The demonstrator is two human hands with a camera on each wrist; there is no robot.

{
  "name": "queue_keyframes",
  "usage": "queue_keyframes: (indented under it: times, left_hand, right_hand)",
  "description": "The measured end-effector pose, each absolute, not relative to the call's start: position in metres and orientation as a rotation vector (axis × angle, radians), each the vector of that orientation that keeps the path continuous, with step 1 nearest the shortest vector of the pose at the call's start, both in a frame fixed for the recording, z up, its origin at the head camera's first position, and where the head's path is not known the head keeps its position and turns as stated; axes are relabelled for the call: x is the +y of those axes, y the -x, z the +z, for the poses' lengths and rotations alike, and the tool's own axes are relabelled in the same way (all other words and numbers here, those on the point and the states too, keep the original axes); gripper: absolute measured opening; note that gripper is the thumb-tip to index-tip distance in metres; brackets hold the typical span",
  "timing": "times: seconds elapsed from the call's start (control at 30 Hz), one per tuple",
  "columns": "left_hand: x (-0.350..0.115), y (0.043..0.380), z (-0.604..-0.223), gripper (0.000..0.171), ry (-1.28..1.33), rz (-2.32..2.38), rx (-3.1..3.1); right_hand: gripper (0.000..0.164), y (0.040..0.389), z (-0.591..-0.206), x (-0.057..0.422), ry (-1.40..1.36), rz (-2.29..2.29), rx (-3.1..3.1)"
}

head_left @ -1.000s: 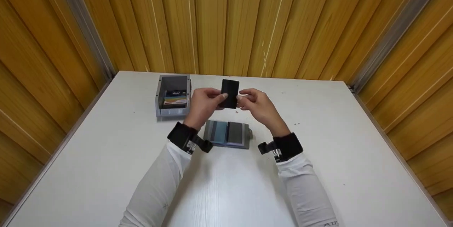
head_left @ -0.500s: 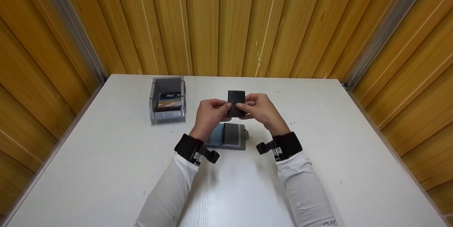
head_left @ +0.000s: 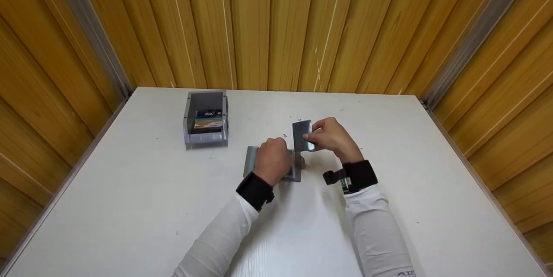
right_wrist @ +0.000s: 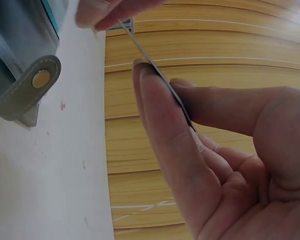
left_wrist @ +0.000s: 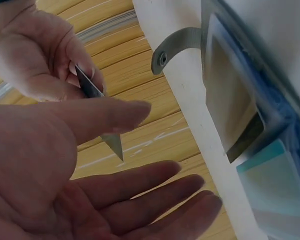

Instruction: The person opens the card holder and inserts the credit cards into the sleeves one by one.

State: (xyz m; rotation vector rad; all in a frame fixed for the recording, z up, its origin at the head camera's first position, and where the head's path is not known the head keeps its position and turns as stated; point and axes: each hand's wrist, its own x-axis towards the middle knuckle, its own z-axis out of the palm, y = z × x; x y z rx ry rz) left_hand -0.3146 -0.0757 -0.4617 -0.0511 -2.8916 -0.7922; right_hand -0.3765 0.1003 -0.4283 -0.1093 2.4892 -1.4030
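My right hand point(head_left: 333, 138) pinches a thin dark card point(head_left: 301, 136) between thumb and fingers, above the right side of the card holder point(head_left: 250, 161). The right wrist view shows the card point(right_wrist: 162, 77) edge-on. My left hand point(head_left: 273, 161) is over the card holder and hides much of it in the head view. In the left wrist view its fingers point(left_wrist: 155, 187) are extended and slightly bent, with nothing between them and the thumb. The grey card holder lies open, with clear sleeves point(left_wrist: 275, 190) and a snap strap point(left_wrist: 177, 47) on its right side.
A grey bin point(head_left: 205, 138) stands at the back left of the white table point(head_left: 129, 182), with several colourful cards point(head_left: 208, 121) inside. Yellow wood-patterned panels point(head_left: 276, 30) enclose the table at the back and both sides.
My left hand has let go of the card and moved down over the card holder. My right hand has shifted slightly right and down with the card, which is now turned and tilted.
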Motion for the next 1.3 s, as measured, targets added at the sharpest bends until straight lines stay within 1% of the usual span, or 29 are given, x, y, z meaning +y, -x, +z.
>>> queue_keyframes:
  times: [0.1,0.2,0.37,0.5,0.6,0.73,0.9,0.93,0.97,1.07,1.17,1.2,1.27,1.3]
  left_hand:
    - [-0.063,0.313,-0.468,0.009,0.039,-0.541,-2.928]
    - [-0.053,0.314,-0.475,0.014,-0.005,-0.358,-2.951]
    - [-0.041,0.321,-0.479,0.022,-0.058,-0.279,-2.962]
    - [-0.041,0.325,-0.474,0.027,-0.068,-0.434,-2.963]
    - [-0.047,0.326,-0.467,0.026,-0.071,-0.607,-2.96]
    - [-0.058,0.328,-0.46,0.027,-0.034,-0.752,-2.974]
    - [-0.074,0.337,-0.459,0.017,-0.056,-0.87,-3.005]
    - [-0.079,0.341,-0.461,0.016,-0.07,-0.894,-3.011]
    - [-0.086,0.355,-0.479,0.016,-0.06,-0.91,-2.991]
    - [-0.107,0.378,-0.506,0.02,-0.104,-0.965,-2.996]
    - [-0.136,0.406,-0.544,0.023,-0.142,-1.052,-3.011]
    - [-0.143,0.405,-0.541,0.023,-0.172,-1.089,-3.034]
    - [-0.161,0.414,-0.555,0.024,-0.167,-1.171,-3.059]
    - [-0.166,0.408,-0.548,0.026,-0.166,-1.205,-3.048]
  right_hand:
    - [0.031,0.377,-0.427,0.106,0.11,-1.375,2.527]
    - [0.03,0.378,-0.425,0.11,0.117,-1.349,2.554]
    - [0.033,0.379,-0.423,0.113,0.106,-1.343,2.56]
    - [0.037,0.379,-0.422,0.112,0.101,-1.405,2.518]
    - [0.039,0.378,-0.421,0.111,0.11,-1.431,2.489]
    - [0.039,0.378,-0.42,0.112,0.099,-1.414,2.487]
    - [0.04,0.379,-0.422,0.111,0.095,-1.399,2.494]
    - [0.041,0.379,-0.423,0.111,0.097,-1.398,2.494]
    - [0.041,0.38,-0.423,0.11,0.098,-1.401,2.491]
    - [0.041,0.38,-0.426,0.106,0.106,-1.415,2.475]
    - [0.041,0.382,-0.428,0.102,0.126,-1.442,2.434]
    - [0.041,0.382,-0.429,0.1,0.135,-1.441,2.425]
    - [0.043,0.383,-0.431,0.097,0.154,-1.431,2.413]
    - [0.045,0.383,-0.432,0.095,0.159,-1.422,2.41]
